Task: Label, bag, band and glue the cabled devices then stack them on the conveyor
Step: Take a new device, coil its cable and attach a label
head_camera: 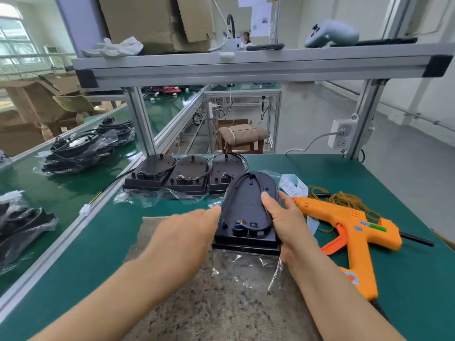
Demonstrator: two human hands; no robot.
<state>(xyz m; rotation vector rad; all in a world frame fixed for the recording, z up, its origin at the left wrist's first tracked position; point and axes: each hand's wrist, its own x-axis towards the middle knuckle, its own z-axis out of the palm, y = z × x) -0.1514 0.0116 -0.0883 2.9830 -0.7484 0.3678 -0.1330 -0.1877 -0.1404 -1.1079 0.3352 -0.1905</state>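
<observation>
Progress partial: bagged black devices (73,153) stacked at ten o'clock, three unbagged black units (189,177) at twelve. Right hand (288,222) grasps black oval cabled device (248,210); left hand (187,232) released.

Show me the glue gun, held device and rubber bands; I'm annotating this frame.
glue gun (344,216), head view, orange barrel.
held device (248,205), head view, black back face.
rubber bands (344,197), head view, tangled brown loops.

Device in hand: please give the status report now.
Right hand grips device, thumb on top. Left hand at its left edge, holding nothing. Bag beneath. Glue gun close on right.
</observation>
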